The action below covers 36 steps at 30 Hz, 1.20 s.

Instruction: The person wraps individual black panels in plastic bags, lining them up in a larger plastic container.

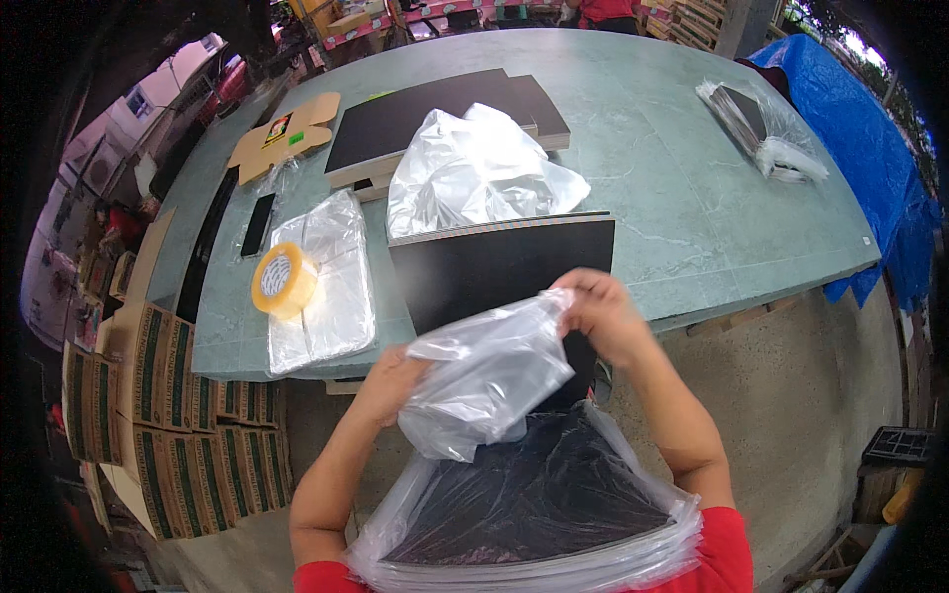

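Observation:
A clear plastic bag (479, 371) is stretched between my two hands, crumpled and partly see-through. My left hand (392, 383) is closed on its left side, and my right hand (598, 314) pinches its upper right corner. Just beyond the bag, a black board stack (504, 262) lies at the near table edge, partly hidden by the plastic. Against my body, below the hands, is a pile of black boards wrapped in clear plastic (534, 494). Behind the near stack sits a heap of loose clear plastic (474, 178).
On the green table (682, 178) are more black boards (425, 109), a flattened cardboard box (287, 138), a phone (258, 225) and a tape roll (285, 280) on flat plastic bags (341, 326). Wrapped boards (751, 124) lie far right, near a blue tarp (840, 119). Cartons (168, 376) stand left.

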Motion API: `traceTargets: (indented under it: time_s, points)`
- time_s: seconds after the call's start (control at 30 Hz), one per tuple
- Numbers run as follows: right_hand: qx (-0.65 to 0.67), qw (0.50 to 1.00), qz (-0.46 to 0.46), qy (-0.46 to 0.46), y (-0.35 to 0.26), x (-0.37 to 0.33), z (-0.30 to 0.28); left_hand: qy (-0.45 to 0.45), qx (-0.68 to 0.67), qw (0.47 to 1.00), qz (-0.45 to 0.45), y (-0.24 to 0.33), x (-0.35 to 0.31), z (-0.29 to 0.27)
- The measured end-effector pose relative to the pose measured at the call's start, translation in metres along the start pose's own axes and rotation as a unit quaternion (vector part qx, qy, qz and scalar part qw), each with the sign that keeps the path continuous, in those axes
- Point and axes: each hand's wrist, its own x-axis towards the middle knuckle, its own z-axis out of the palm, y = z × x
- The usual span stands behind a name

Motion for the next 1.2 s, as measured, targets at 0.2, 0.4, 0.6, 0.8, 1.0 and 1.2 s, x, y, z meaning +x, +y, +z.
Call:
traceTargets:
  time_s: [0.2,0.4,0.6,0.8,1.0,1.2]
  points:
    - [0.073,0.979,0.117,-0.148,0.035,-0.005,-0.008,0.074,-0.081,0.993,0.049,-0.03,0.011,-0.006]
    - [-0.104,0.973,0.086,-0.189,0.021,-0.023,0.015,0.098,-0.157,0.983,-0.012,-0.024,0.01,-0.003]
    - [-0.118,0.991,0.058,-0.035,0.033,-0.012,0.01,0.093,0.084,0.988,0.089,-0.029,0.009,-0.022]
    - [-0.098,0.994,0.056,-0.016,0.031,-0.009,0.005,0.041,0.379,0.897,0.224,0.027,-0.023,0.011]
    - [0.152,0.98,0.047,-0.122,0.03,-0.01,0.016,-0.076,0.135,0.956,0.25,0.028,0.014,0.061]
    - [0.326,0.943,-0.066,0.015,-0.006,-0.049,-0.041,0.118,-0.06,0.989,-0.065,-0.102,0.002,-0.071]
